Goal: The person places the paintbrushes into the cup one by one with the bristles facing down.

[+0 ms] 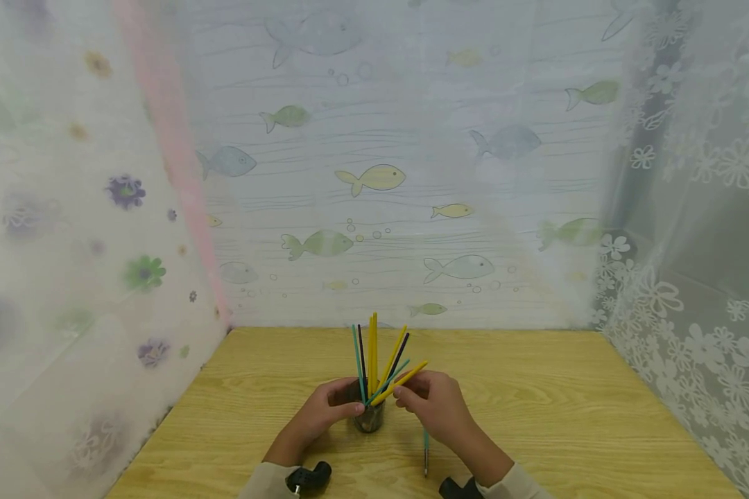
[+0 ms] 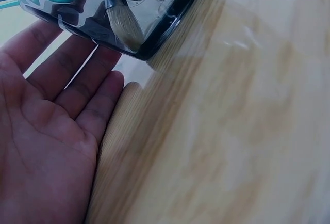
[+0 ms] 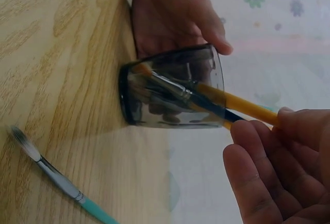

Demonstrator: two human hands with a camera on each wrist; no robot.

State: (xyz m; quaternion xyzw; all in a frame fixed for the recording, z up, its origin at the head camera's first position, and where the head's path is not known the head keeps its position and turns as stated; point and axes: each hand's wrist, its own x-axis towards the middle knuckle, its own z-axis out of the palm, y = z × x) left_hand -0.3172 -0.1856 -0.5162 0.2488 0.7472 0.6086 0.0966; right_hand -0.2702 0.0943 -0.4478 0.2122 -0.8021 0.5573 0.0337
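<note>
A smoked-glass tumbler (image 1: 369, 420) stands upright on the table, holding several paintbrushes with yellow, dark and turquoise handles. My left hand (image 1: 324, 410) holds the tumbler from its left side, thumb near the rim in front and fingers behind. In the left wrist view, bristles (image 2: 125, 27) show through the glass, close to those fingers. With thumb and fingertips, my right hand (image 1: 442, 410) pinches a yellow-handled paintbrush (image 3: 250, 109) that leans out over the rim to the right. Its lower end is inside the tumbler.
A turquoise-handled paintbrush (image 3: 54, 175) lies on the wooden table (image 1: 537, 416), below the right hand. Behind the table hangs a fish-print curtain (image 1: 381, 242), with floral sheets (image 1: 69, 277) at the sides.
</note>
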